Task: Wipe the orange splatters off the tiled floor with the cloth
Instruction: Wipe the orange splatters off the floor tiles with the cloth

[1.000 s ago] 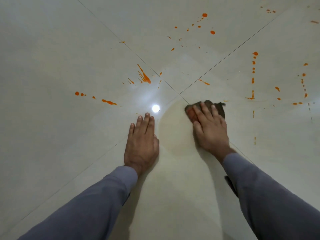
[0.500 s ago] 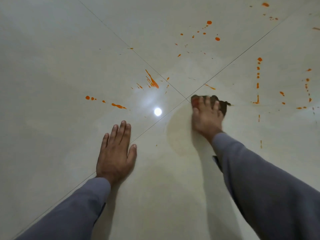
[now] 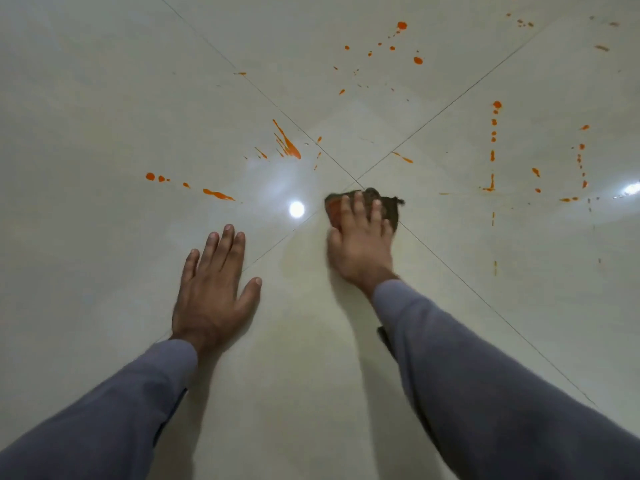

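A dark brown cloth (image 3: 389, 206), stained orange at its left edge, lies on the pale tiled floor (image 3: 104, 116) just below the crossing of four tile joints. My right hand (image 3: 360, 247) presses flat on it with straight fingers, covering most of it. My left hand (image 3: 213, 289) rests flat on the bare floor to the left, fingers spread. Orange splatters remain: a long streak (image 3: 287, 145) up left of the cloth, a row of drops (image 3: 194, 187) further left, a vertical line of drops (image 3: 493, 147) to the right and scattered spots (image 3: 401, 39) at the top.
A faint wet patch (image 3: 304, 265) marks the tile between my hands. Ceiling light glares on the floor (image 3: 296, 209) left of the cloth, and another glare (image 3: 628, 190) sits at the right edge. Grey sleeves cover both forearms.
My right hand slid the cloth forward to the tile crossing, then slightly back. My left hand lifted from beside the right one and set down further left and nearer to me.
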